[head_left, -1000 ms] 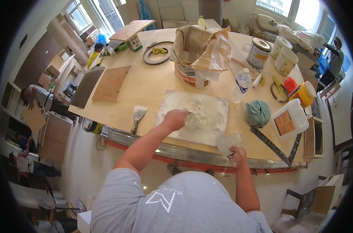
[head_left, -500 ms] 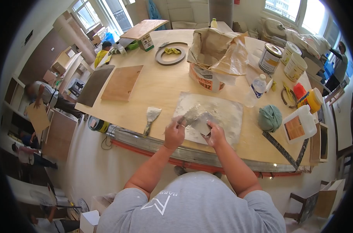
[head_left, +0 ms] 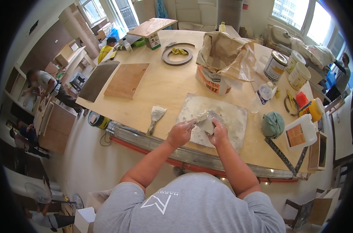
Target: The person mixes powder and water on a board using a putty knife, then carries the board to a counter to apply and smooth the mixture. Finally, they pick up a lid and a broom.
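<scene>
Over a pale mixing board smeared with putty, my two hands are close together. My right hand is closed on a flat grey scraper blade. Pinched in the fingers of my left hand is the end of a second, putty-covered scraper, which meets the flat blade. Left of the board lies a putty knife with a coated blade. Behind the board stands a bucket with an open paper bag on top.
The wooden table also bears wood panels, a tape roll, cans, a water bottle, green twine, a white jug and a black angle. Several people are around the room, one at left.
The view has shifted, so table objects appear slightly farther right. My hands have moved slightly, and the scraper in my left hand now sits against the flat blade with putty along it.
</scene>
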A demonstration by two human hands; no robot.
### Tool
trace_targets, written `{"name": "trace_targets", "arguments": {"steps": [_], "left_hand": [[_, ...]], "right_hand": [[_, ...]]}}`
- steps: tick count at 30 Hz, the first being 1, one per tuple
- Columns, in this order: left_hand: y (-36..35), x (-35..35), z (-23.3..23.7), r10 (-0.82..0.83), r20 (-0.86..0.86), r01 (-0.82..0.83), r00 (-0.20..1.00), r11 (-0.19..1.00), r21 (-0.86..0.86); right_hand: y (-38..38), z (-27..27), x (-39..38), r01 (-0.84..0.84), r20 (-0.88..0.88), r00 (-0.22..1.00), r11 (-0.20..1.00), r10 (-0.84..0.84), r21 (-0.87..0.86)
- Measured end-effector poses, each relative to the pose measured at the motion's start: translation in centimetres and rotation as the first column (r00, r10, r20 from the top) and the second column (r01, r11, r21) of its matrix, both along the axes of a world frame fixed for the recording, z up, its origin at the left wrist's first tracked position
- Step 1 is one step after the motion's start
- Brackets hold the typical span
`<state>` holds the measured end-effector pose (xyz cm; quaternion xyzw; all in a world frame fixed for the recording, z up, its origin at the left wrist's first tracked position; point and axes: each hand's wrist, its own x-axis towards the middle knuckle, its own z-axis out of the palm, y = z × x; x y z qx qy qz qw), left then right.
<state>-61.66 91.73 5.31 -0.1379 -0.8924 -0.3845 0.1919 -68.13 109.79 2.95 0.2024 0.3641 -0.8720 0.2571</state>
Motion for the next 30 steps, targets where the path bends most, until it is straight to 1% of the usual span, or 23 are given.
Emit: {"name": "trace_targets", "arguments": {"steps": [3, 5, 8, 9, 11, 12, 13, 14, 15, 16, 17, 19, 20, 22, 23, 24, 25, 26, 28, 29, 30], "left_hand": [[0.0, -0.4, -0.3, -0.016, 0.041, 0.020, 0.999, 0.996, -0.091], [0.0, -0.5, -0.5, 0.001, 0.079, 0.012, 0.997, 0.986, -0.163], [-0.9, -0.1, -3.1, -0.016, 0.188, 0.091, 0.982, 0.914, -0.396], [-1.0, -0.5, -3.4, 0.032, 0.084, -0.001, 0.996, 0.937, -0.348], [-1.9, -1.7, -3.9, 0.133, -0.110, -0.156, 0.985, 0.960, -0.233], [-2.5, -2.6, -3.3, 0.317, 0.024, -0.299, 0.948, 0.914, -0.273], [-3.0, -3.5, -2.9, 0.400, 0.109, -0.386, 0.910, 0.913, -0.131], [-3.2, -4.3, -1.7, 0.467, 0.202, -0.478, 0.861, 0.878, 0.010], [-3.5, -5.5, -2.0, 0.349, 0.302, -0.441, 0.887, 0.837, 0.325], [-3.7, -6.8, -2.7, 0.205, 0.357, -0.393, 0.911, 0.693, 0.605], [-3.6, -7.3, -2.7, 0.050, 0.360, -0.340, 0.932, 0.465, 0.817], [-2.9, -7.8, -3.0, -0.123, 0.417, -0.367, 0.900, 0.300, 0.881], [-2.3, -8.1, -3.1, -0.214, 0.429, -0.387, 0.878, 0.214, 0.897], [-0.9, -8.4, -3.3, -0.259, 0.536, -0.462, 0.804, 0.297, 0.836], [-0.2, -8.6, -3.5, -0.278, 0.586, -0.492, 0.761, 0.341, 0.801], [0.6, -8.9, -4.1, -0.296, 0.634, -0.518, 0.714, 0.386, 0.763], [1.2, -9.2, -5.0, -0.360, 0.638, -0.514, 0.680, 0.386, 0.766], [1.5, -8.8, -4.1, -0.347, 0.668, -0.514, 0.659, 0.440, 0.736], [1.7, -7.4, -1.4, -0.311, 0.723, -0.508, 0.617, 0.544, 0.668], [1.5, -7.2, -1.7, -0.292, 0.730, -0.492, 0.619, 0.580, 0.649], [1.2, -7.1, -2.4, -0.272, 0.734, -0.476, 0.622, 0.613, 0.630]], "right_hand": [[0.7, -1.0, -0.5, -0.018, -0.042, 0.999, 1.000, 0.017, -0.020], [0.9, -0.6, -0.5, 0.011, -0.054, 0.998, 0.999, -0.014, -0.054], [1.4, 1.6, -1.2, 0.047, -0.096, 0.994, 0.994, -0.057, -0.097], [1.6, 2.5, -1.8, 0.056, -0.115, 0.991, 0.992, -0.069, -0.110], [2.3, 4.0, -2.8, 0.058, -0.094, 0.994, 0.998, -0.061, -0.036], [2.8, 4.2, -2.9, 0.058, -0.078, 0.995, 0.998, -0.057, 0.003], [3.4, 3.0, -3.1, 0.021, -0.063, 0.998, 1.000, -0.022, -0.018], [3.8, 1.3, -3.7, -0.019, -0.054, 0.998, 0.999, 0.016, -0.038], [4.0, 0.7, -3.8, -0.060, -0.049, 0.997, 0.997, 0.057, -0.057], [4.1, 0.0, -3.7, -0.077, -0.033, 0.997, 0.991, 0.074, -0.111], [3.9, -0.4, -3.0, -0.092, -0.015, 0.996, 0.982, 0.091, -0.167], [3.3, -1.2, -1.8, -0.125, 0.021, 0.990, 0.954, 0.136, -0.272], [3.1, -1.8, -1.5, -0.179, 0.000, 0.982, 0.927, 0.190, -0.328], [2.9, -2.9, -1.0, -0.281, -0.052, 0.956, 0.856, 0.288, -0.433], [2.2, -2.2, -0.5, -0.226, 0.006, 0.969, 0.900, 0.246, -0.371], [2.1, -2.0, -0.3, -0.241, -0.020, 0.967, 0.892, 0.252, -0.382], [2.1, -1.7, -0.2, -0.254, -0.047, 0.965, 0.884, 0.257, -0.392], [2.2, -1.7, -0.1, -0.268, -0.073, 0.962, 0.876, 0.261, -0.402], [2.5, -1.8, -0.5, -0.198, -0.007, 0.977, 0.896, 0.212, -0.397], [2.7, -1.7, -0.7, -0.160, 0.025, 0.982, 0.905, 0.185, -0.394], [3.1, -1.6, -0.9, -0.175, -0.008, 0.982, 0.898, 0.188, -0.403]]}}
